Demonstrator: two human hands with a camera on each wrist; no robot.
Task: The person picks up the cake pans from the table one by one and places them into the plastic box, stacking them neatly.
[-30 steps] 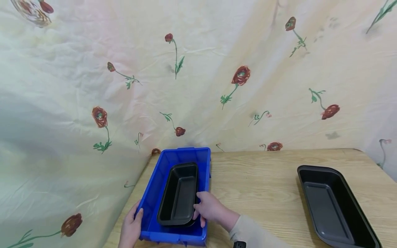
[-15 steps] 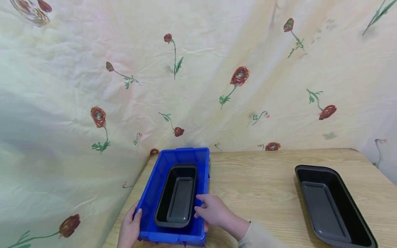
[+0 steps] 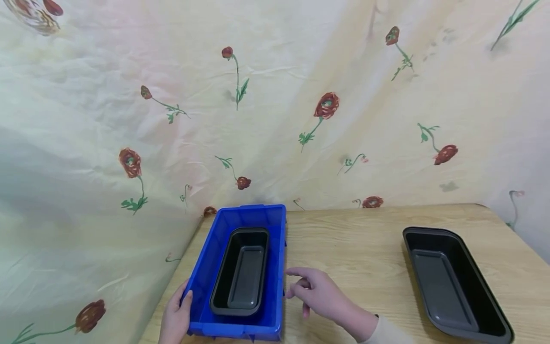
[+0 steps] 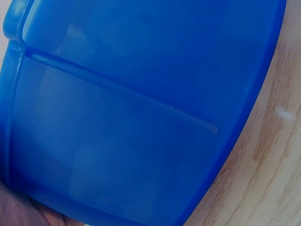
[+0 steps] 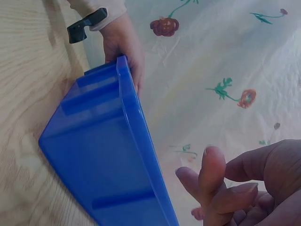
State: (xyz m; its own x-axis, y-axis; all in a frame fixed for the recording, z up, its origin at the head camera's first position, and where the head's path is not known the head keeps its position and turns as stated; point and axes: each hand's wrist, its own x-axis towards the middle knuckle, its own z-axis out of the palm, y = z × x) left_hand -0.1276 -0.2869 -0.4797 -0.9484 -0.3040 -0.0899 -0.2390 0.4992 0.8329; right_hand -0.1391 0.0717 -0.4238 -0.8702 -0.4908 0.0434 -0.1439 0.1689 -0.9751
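A black loaf pan lies inside a blue plastic bin on the left part of the table. My left hand grips the bin's left wall near its front corner, thumb over the rim. The left wrist view shows the bin's ribbed outer wall close up. Just right of the bin, my right hand hovers with loosely bent fingers and nothing in them. In the right wrist view, a gap separates those fingers from the bin's rim.
A second black loaf pan rests at the right of the wooden table. Behind and to the left hangs a flowered cloth, close to the bin's far end.
My right hand has let go of the loaf pan's right side and drawn back to the right, out of the bin. The pan has settled slightly leftward; my left hand keeps its grip.
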